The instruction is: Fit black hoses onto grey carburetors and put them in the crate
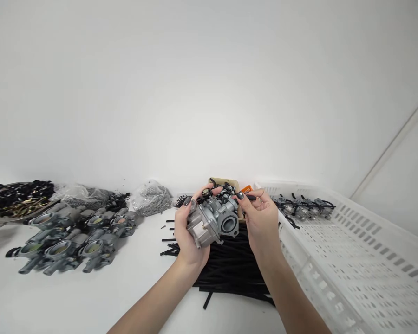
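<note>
A grey metal carburetor [209, 225] rests in my left hand [187, 243], whose fingers wrap round its body from the left and behind. The round flanged opening [228, 225] of the carburetor faces me. At its upper right side, my right hand [261, 220] is closed in a pinch on a short black tube-like piece [251, 197]. The fingertips hide where this piece meets the carburetor, so I cannot tell if it is attached. Below both hands lies a pile of black hoses [233, 264].
Several carburetors [61, 250] stand on the left of the white table. Behind are bags of small metal parts [151, 198], a tray of black and brass parts [19, 199] and a small box [226, 182]. A white plastic crate [334, 250] at right holds several carburetors with hoses [304, 208].
</note>
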`<state>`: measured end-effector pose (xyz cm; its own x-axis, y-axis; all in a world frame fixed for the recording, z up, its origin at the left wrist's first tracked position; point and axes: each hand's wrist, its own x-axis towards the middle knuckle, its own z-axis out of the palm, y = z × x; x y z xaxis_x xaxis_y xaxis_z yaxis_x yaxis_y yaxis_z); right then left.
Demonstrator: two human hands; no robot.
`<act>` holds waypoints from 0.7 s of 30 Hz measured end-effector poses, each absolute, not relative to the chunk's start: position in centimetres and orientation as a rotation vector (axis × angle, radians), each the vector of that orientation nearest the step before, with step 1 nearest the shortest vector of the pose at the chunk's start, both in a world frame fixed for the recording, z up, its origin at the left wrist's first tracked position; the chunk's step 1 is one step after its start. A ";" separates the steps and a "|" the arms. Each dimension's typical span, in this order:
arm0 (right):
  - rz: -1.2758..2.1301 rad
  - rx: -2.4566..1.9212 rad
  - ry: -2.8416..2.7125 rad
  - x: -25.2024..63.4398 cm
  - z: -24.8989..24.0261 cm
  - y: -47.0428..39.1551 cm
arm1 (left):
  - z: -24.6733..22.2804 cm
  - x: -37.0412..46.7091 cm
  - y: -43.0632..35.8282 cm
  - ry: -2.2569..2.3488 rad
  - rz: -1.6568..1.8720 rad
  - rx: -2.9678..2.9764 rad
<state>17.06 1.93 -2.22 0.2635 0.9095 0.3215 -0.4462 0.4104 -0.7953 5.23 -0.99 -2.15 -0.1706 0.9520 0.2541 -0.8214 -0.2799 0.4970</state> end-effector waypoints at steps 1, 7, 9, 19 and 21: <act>0.985 -0.647 -0.904 17.2 -2.0 1.6 | -2.0 5.2 -1.1 0.265 1.759 0.616; 1.052 -0.430 -1.238 18.6 -1.5 1.6 | -0.6 4.3 -2.0 0.397 1.467 0.376; 1.077 -0.366 -1.254 18.7 -1.7 2.4 | -0.6 4.1 -2.1 0.386 1.417 0.348; 0.932 -0.422 -1.152 18.2 -2.3 3.7 | -0.6 5.1 -1.7 0.424 1.548 0.379; 0.937 -0.476 -1.171 18.4 -2.4 3.7 | -0.6 5.3 -1.6 0.425 1.609 0.433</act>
